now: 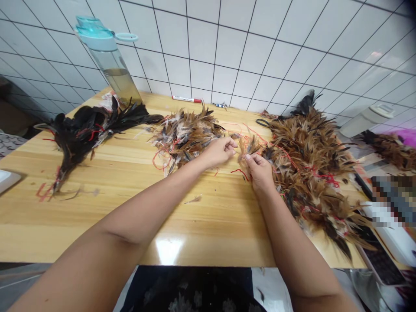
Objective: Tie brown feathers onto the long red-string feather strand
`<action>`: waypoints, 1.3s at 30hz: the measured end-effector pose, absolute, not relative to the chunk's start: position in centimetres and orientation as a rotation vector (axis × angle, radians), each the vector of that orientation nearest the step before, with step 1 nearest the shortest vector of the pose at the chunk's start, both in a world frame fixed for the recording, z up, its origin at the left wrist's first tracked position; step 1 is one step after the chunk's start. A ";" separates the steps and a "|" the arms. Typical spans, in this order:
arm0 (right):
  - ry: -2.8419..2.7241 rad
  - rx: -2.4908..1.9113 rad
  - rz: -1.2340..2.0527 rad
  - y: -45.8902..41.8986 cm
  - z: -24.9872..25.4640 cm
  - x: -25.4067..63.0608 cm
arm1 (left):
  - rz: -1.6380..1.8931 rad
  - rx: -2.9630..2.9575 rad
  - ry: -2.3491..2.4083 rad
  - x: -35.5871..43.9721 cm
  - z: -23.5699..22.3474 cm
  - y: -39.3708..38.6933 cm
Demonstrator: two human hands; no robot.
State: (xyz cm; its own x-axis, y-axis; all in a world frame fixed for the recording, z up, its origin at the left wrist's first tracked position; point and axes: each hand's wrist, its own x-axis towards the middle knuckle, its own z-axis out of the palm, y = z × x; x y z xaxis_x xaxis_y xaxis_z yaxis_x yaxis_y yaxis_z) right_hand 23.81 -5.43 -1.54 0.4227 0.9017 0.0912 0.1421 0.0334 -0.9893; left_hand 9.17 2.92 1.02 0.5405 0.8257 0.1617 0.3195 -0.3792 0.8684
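Over the middle of the table, my right hand point(261, 172) pinches a small tuft of brown feathers point(251, 144) between thumb and fingers. Facing it from the left, my left hand point(222, 151) has its fingers curled together; whether anything is between the fingertips is too small to make out. Behind and beside my left hand lies a loose heap of brown and white feathers point(190, 132) with bits of red string. A large pile of brown feathers point(312, 143), tied in places with red thread, spreads to the right of my right hand. A short red thread point(239, 172) rests just below the hands.
Black feather bundles point(81, 132) lie at the left, near a tall water bottle point(113, 65) with a turquoise lid. A red-capped marker point(186, 99) sits by the tiled wall point(203, 43). At the right edge are a phone point(383, 255) and a pale cup point(367, 119).
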 end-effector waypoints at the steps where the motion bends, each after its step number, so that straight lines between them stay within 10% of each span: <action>1: -0.999 -1.430 0.781 -5.5 -1.4 23.7 | 0.709 1.966 0.931 9.2 0.9 3.0; 24: -1.011 -1.480 0.612 -5.3 -2.2 23.7 | 0.385 2.732 1.193 10.3 -0.5 0.8; 39: -0.973 -1.536 0.600 -5.1 -2.2 23.5 | 0.842 1.492 0.795 11.0 -0.3 1.5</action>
State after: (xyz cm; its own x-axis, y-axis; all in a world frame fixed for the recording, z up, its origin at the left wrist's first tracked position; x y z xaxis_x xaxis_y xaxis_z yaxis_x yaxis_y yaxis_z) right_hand 23.50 -5.10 -2.15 0.5230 0.8403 0.1425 0.2502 0.0084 -0.9682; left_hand 11.04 1.54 -0.28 0.5065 0.8600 0.0624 0.0129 -0.0799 0.9967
